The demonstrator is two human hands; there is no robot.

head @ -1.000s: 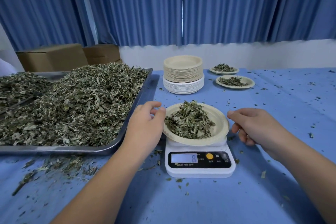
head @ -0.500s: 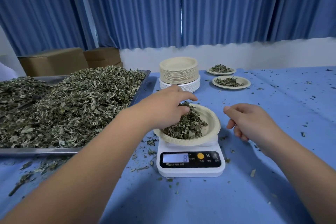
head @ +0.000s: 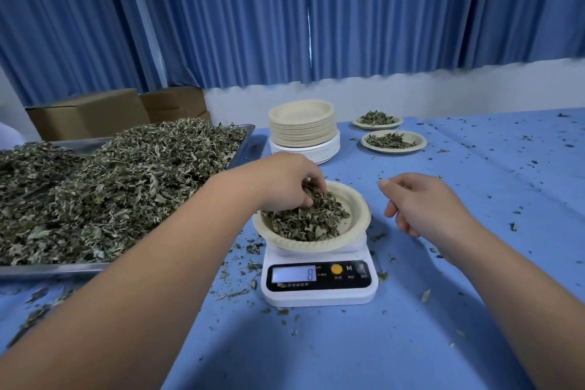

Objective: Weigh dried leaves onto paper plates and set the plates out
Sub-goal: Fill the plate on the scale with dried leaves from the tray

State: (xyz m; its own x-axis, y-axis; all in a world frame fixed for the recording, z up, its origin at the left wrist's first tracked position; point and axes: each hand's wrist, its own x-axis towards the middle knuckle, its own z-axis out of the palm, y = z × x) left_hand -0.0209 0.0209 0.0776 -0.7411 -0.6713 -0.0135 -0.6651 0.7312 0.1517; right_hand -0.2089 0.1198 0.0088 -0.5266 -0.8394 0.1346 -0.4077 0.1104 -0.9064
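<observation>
A beige paper plate [head: 356, 209] with a heap of dried leaves [head: 311, 222] stands on a small white scale [head: 319, 290] whose display reads 8. My left hand [head: 286, 185] reaches into the plate from the left, its fingers curled round a pinch of the leaves. My right hand [head: 421, 204] hovers just right of the plate, fingers loosely curled, holding nothing. A big metal tray [head: 50, 269] piled with dried leaves [head: 104, 193] lies on the left. Two filled plates, one [head: 394, 141] and another [head: 377, 121], sit at the back.
A tall stack of unused paper plates [head: 303, 130] stands behind the scale. Cardboard boxes [head: 91, 115] stand behind the tray. Leaf crumbs are scattered over the blue tablecloth [head: 474, 231]. Blue curtains hang behind the table.
My left hand moved from the plate's left rim up and into the leaf heap, where it now grips leaves. My right hand stayed beside the plate.
</observation>
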